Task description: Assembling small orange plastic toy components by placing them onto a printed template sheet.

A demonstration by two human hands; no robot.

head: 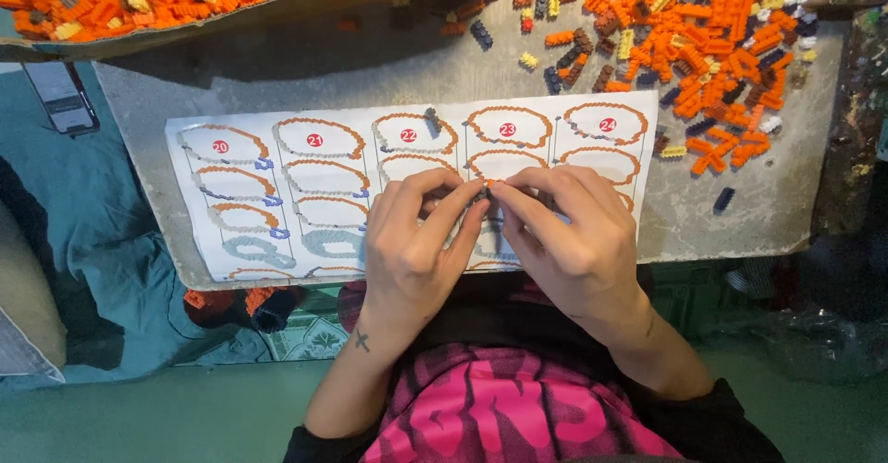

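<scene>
Pinching fingertip to fingertip over the instruction sheet (277,195), the left hand (416,241) and right hand (564,236) curl around a tiny dark brick piece (485,190), mostly hidden between them. A cardboard tray (231,14) at eleven o'clock holds orange bricks; loose orange bricks (703,47) lie at one o'clock on the board (786,204).

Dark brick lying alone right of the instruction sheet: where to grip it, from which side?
Grip the dark brick across its short width, coming straight down from above. It lies flat and slanted on the grey board, apart from the orange brick pile, so both long sides are free. Both hands are busy over the instruction sheet.
</scene>
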